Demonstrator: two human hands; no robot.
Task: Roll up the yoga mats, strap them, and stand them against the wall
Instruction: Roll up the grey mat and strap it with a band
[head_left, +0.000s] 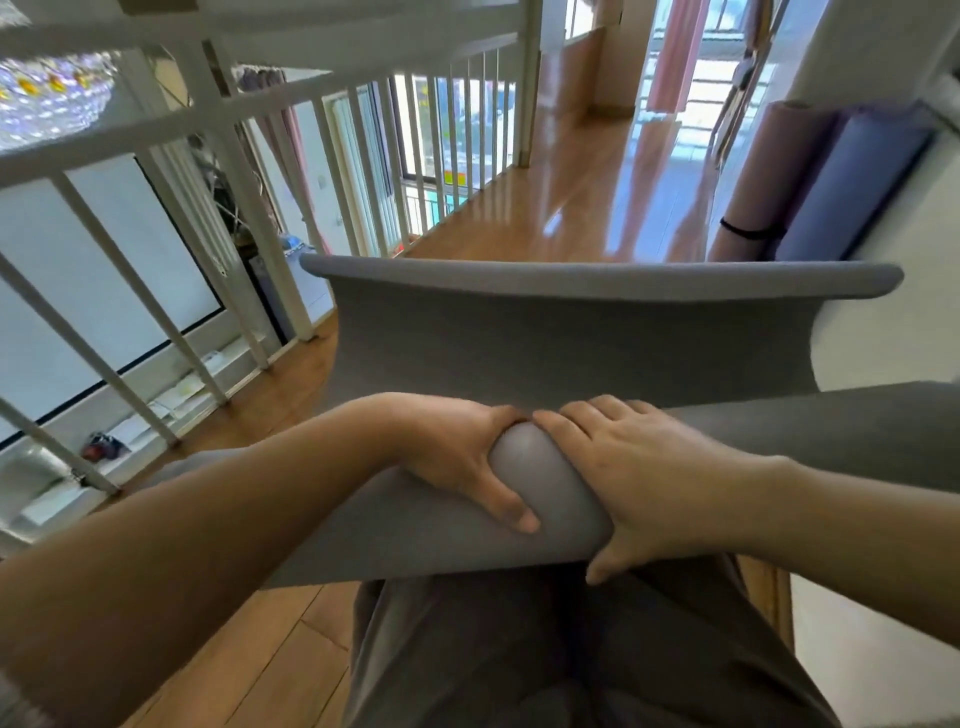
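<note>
Left hand (457, 457), right hand (639, 478) both grip grey mat (571, 338) roll. Pink mat (763, 182), blue mat (852, 192) lean on wall (914, 223).

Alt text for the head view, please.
The left hand and right hand grip the rolled part of a grey mat, its far end unrolled. A strapped pink mat and a blue mat stand against the right wall.

White railing (249, 218) is hemming you in on your left; standing rolled mats (852, 192) and wall (893, 332) are crowding your right. Open floor (597, 208) is stretching ahead past the grey mat (571, 338).
</note>
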